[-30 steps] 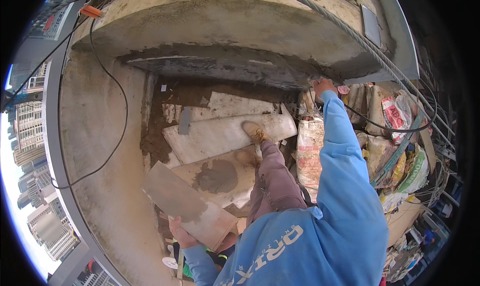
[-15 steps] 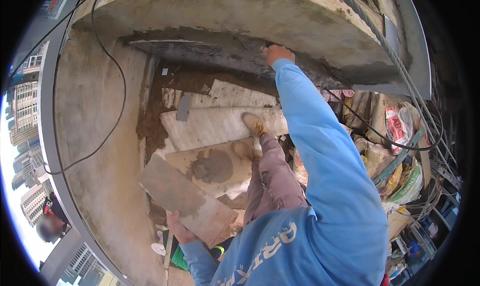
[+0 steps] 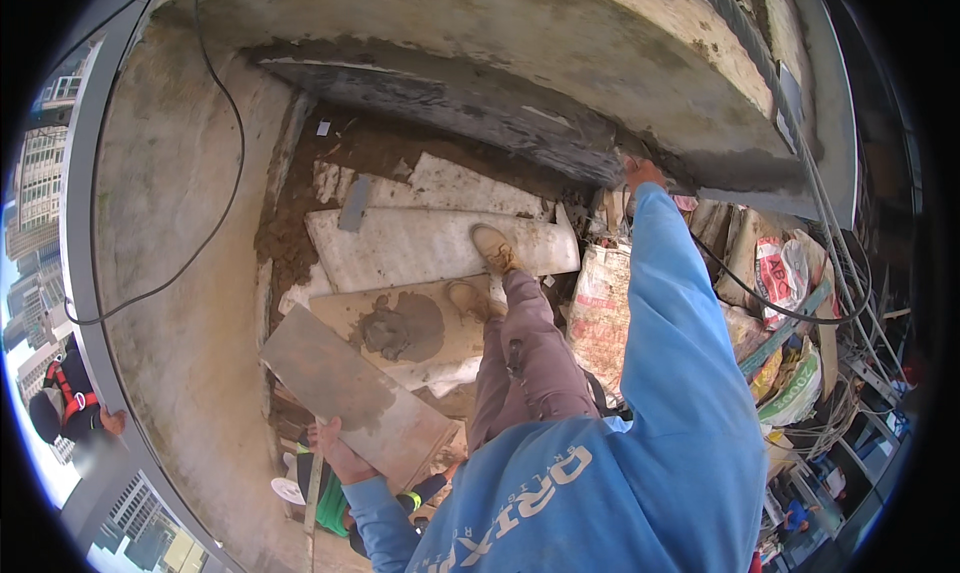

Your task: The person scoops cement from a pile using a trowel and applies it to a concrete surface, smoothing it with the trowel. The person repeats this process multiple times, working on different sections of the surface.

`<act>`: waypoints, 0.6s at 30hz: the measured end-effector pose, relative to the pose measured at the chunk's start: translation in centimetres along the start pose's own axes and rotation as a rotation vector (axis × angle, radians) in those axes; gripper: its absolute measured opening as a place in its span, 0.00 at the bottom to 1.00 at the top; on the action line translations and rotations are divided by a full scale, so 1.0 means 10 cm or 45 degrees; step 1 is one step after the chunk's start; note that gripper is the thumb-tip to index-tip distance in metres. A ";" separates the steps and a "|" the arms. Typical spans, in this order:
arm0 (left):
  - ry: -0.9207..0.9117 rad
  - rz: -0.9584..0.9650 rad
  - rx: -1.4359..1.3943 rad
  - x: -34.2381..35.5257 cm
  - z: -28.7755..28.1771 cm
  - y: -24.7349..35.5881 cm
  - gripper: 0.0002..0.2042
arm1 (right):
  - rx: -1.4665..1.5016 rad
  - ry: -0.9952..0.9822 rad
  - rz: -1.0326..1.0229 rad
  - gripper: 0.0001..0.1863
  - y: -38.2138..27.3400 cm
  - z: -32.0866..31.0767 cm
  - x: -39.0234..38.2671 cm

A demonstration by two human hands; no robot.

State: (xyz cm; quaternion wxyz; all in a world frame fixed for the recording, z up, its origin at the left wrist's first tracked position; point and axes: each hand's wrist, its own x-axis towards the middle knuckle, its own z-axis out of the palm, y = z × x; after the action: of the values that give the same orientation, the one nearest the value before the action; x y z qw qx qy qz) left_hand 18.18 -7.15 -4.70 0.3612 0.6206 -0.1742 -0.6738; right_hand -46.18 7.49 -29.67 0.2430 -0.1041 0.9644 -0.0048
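My left hand [image 3: 337, 448] grips the lower edge of a flat rectangular board [image 3: 345, 383], greyish brown with a damp grey patch, held tilted at lower left. Outstretched to the far side, my right hand [image 3: 645, 172] is closed against the lower edge of a concrete wall [image 3: 640, 43]. Whatever it holds is hidden by the fingers and the wall's shadow. A band of dark, wet-looking mortar [image 3: 450, 113] runs along the wall to the left of this hand. On a plank near my boots lies a heap of grey wet mortar [image 3: 400, 328].
Pale boards [image 3: 400, 243] lie under my boots on brown soil. Filled sacks [image 3: 780, 283] and a black cable [image 3: 770, 278] crowd the right side. Another cable hangs along the left wall [image 3: 170, 203]. Two other people are partly visible: one beyond that wall [image 3: 70, 398], one below the board [image 3: 332, 503].
My right hand has moved right along the wall's lower edge, away from the dark mortar band. My left hand still holds the board, which has shifted slightly left in view.
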 end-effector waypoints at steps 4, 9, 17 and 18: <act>-0.040 -0.015 0.029 0.11 -0.14 0.01 0.31 | 0.156 -0.010 0.058 0.32 0.26 0.22 -0.02; -0.072 0.006 0.044 0.17 -0.12 -0.03 0.29 | 0.162 0.048 0.185 0.32 0.65 0.24 -0.16; -0.113 0.000 0.012 0.16 -0.25 -0.01 0.29 | 0.473 -0.040 0.052 0.29 0.87 0.66 -0.19; -0.122 -0.019 0.005 0.15 -0.24 0.01 0.30 | 0.854 -0.079 0.173 0.28 0.58 0.67 -0.33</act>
State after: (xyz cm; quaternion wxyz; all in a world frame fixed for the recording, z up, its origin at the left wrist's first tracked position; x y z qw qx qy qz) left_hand 20.52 -7.75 -6.09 0.3463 0.5895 -0.1880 -0.7052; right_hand -41.36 14.10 -34.38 0.2928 0.0461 0.9060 -0.3022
